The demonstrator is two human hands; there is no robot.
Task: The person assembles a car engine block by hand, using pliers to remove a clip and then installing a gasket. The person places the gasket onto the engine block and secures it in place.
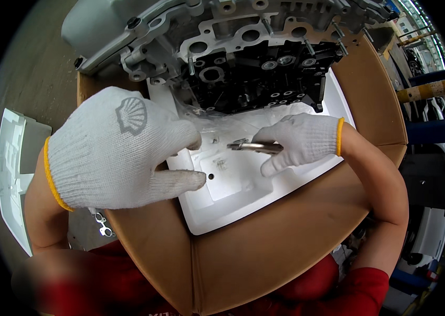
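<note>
Head view: we see the right gloved hand [298,139] at three o'clock of the centre, thumb and fingers clamped on a shiny metal piece [256,147], its free end pointing to nine o'clock; its exact kind we cannot tell. That piece lies near the centre of our view, above the white liner. At nine o'clock the left gloved hand [127,152] has its thumb and fingers spread apart, with nothing visible between them; whether the fingertips touch anything we cannot tell. Just beside that thumb's tip we find a dark round spot [211,176] in the liner.

Beneath both hands we have the white liner [248,205], smudged near its middle, set inside a brown cardboard box [280,237] whose near wall runs around six o'clock. At twelve o'clock an engine [254,58], silver above and black below, with studs jutting toward us, stands over the liner and hides the far side of the box. Clear plastic film [222,120] is bunched at its near foot. Our left hand blocks part of the box's left wall.

Farther out, we see a white panel [11,168] at nine o'clock, a flat metal part [102,225] on the floor at eight, and a yellow-and-black bar [428,90] between two and three, just above a blue beam [438,130].
</note>
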